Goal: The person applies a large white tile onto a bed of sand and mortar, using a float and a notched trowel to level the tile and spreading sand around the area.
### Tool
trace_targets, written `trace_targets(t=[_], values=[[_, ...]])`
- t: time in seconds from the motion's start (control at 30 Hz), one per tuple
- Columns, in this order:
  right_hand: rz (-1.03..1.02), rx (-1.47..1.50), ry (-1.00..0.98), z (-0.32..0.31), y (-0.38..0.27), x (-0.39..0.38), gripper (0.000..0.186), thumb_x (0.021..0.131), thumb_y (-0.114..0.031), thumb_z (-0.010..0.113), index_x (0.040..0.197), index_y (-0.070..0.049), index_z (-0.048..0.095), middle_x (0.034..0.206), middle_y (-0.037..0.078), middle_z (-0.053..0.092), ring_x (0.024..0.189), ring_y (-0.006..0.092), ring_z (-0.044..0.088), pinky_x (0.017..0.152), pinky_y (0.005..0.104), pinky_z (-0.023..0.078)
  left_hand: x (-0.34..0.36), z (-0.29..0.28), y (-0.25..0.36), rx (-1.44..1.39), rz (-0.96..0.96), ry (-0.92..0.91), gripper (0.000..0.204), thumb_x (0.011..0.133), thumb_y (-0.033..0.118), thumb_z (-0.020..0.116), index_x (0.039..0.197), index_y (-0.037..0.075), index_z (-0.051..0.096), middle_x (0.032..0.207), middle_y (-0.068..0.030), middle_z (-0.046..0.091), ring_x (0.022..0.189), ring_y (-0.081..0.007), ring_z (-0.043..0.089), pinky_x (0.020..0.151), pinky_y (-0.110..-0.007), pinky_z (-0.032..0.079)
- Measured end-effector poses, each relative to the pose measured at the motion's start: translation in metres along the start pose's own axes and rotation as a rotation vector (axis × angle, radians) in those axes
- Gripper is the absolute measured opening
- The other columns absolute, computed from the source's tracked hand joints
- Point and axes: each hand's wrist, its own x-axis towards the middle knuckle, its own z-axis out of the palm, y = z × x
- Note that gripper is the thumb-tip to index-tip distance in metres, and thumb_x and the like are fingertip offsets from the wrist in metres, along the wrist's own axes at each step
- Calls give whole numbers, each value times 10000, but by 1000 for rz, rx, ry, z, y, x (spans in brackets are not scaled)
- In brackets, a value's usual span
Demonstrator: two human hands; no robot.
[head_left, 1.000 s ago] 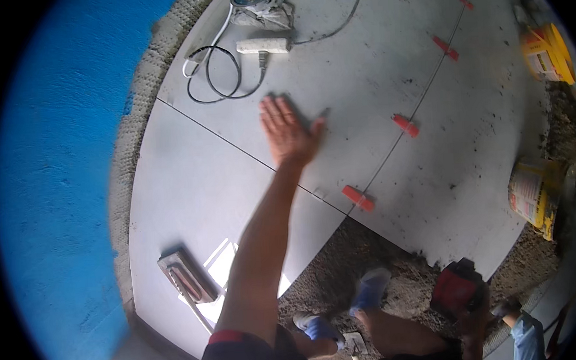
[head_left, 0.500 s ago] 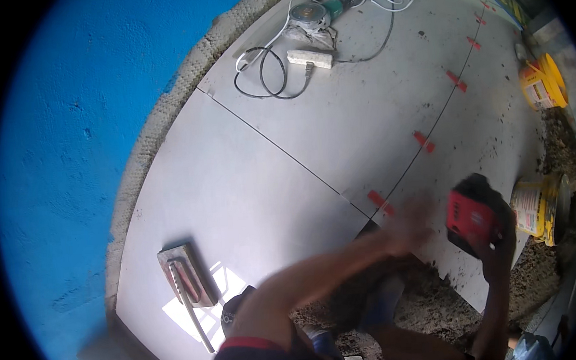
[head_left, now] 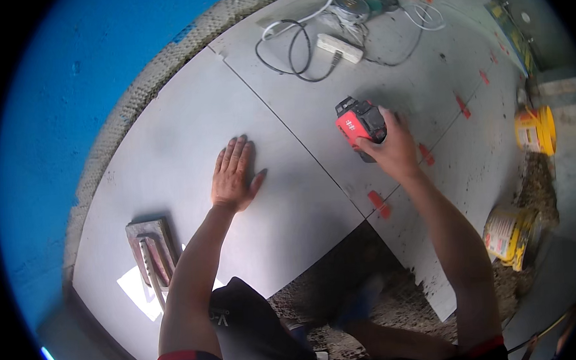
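Now left hand (head_left: 234, 177) lies spread on near tile (head_left: 288, 209); right hand (head_left: 396, 147) grips red tool (head_left: 357, 125); moving it likely needs care.

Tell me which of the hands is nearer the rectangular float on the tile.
Left. The left hand is spread over the same tile, beyond the float and to its right; the right hand is farther right, past the tile joint, gripping a red-and-black device.

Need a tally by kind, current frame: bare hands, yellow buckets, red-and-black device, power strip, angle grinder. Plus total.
Bare hands, left hand and right hand: 2
Yellow buckets: 2
Red-and-black device: 1
Power strip: 1
Angle grinder: 1
Total: 7
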Motion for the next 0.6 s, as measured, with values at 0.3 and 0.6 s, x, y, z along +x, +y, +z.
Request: trace_targets(t=[0.3,0.6], values=[[-21,-95,43,43,-2,-17,746,790,-447,765,1285,12,447,1148,185,547,1011,380,603,795,458,519,-3,0,-7,-88,-20,8,703,923,452,564,1489,106,333,1593,-79,262,1490,-257,197,1221,-420,164],[38,-250,0,55,-29,12,817,792,-510,738,1308,31,409,1198,207,553,1047,384,611,812,474,521,-2,-2,-7,-73,-17,2,699,939,476,523,1493,93,337,1594,-78,268,1486,-235,212,1226,-401,168]])
